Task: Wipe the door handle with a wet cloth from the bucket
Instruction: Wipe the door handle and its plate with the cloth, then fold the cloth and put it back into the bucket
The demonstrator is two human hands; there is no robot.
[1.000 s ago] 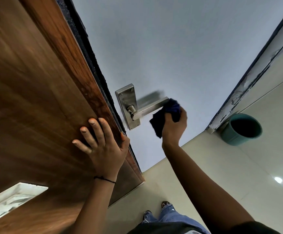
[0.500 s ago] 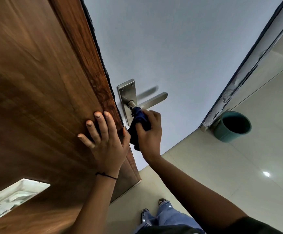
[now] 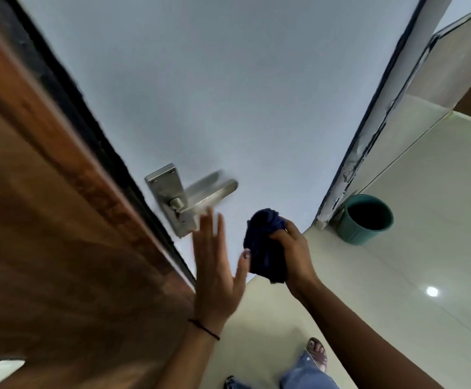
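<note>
Our right hand (image 3: 293, 254), arm reaching up from lower right, is fisted around the bunched dark blue cloth (image 3: 265, 245), just below and right of the door handle (image 3: 200, 200), clear of it. Our left hand (image 3: 214, 279) is raised flat, fingers spread, holding nothing, fingertips blurred near the handle's plate. Wooden door (image 3: 60, 248) left of the handle; teal bucket (image 3: 366, 220) on the floor, well right of it.
</note>
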